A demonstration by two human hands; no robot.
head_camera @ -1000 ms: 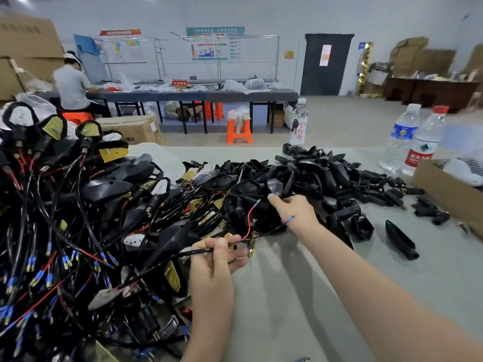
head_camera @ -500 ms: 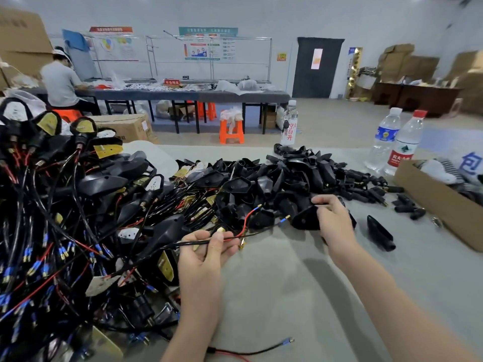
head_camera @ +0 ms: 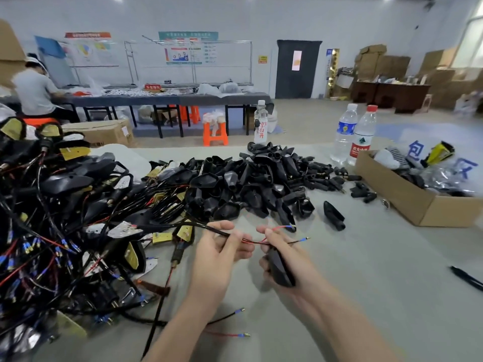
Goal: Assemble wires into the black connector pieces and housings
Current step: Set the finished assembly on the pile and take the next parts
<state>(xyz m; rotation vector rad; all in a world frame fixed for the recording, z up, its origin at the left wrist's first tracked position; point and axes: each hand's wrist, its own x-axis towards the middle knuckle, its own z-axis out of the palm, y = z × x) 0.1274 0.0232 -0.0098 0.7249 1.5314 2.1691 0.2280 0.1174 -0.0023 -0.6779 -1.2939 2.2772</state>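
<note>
Wire (head_camera: 252, 242) pinched in left hand (head_camera: 217, 257) grip; black housing (head_camera: 278, 267) clamped in right hand (head_camera: 302, 266) grip, above grey table (head_camera: 371, 262).

Factory assembly workshop, long workbench (head_camera: 167, 99) with seated worker (head_camera: 35, 94), stacked cardboard boxes (head_camera: 379, 62), piled wire harnesses (head_camera: 52, 218)

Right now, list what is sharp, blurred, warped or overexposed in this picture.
Head view: sharp at centre, on the thin red and black wires and the glossy black plastic housing; the brown cardboard box at the right edge is smeared; wide-angle bending tilts the bright window at top right, which is blown out.
</note>
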